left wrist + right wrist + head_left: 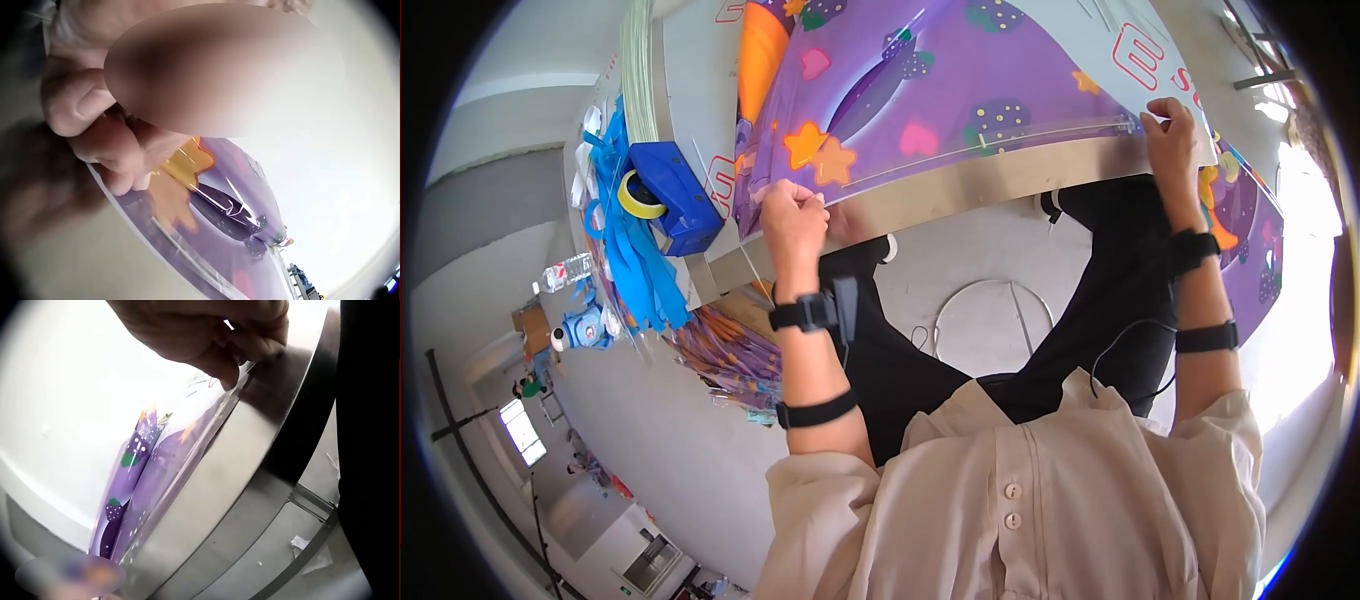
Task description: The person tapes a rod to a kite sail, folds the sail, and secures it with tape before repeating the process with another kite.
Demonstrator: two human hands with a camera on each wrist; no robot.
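A glossy purple plastic sheet (955,85) printed with strawberries, stars and hearts lies on a table with a metal front edge (960,195). A clear band (990,143) runs along its near side. My left hand (793,228), fingers curled, pinches the sheet's near left corner; in the left wrist view its fingertips (122,181) sit at the film's rim beside an orange star. At the opposite end, my right hand (1173,150) pinches the near right corner between thumb and finger. The right wrist view shows the thumb (220,370) at the end of the clear edge, with the purple film folded over further back.
On the left stand a blue tape dispenser (685,195) with a yellow tape roll (640,195) and blue plastic strips (632,255). More printed film (725,350) hangs below the table's left side. My legs are under the metal edge. A water bottle (568,271) is farther left.
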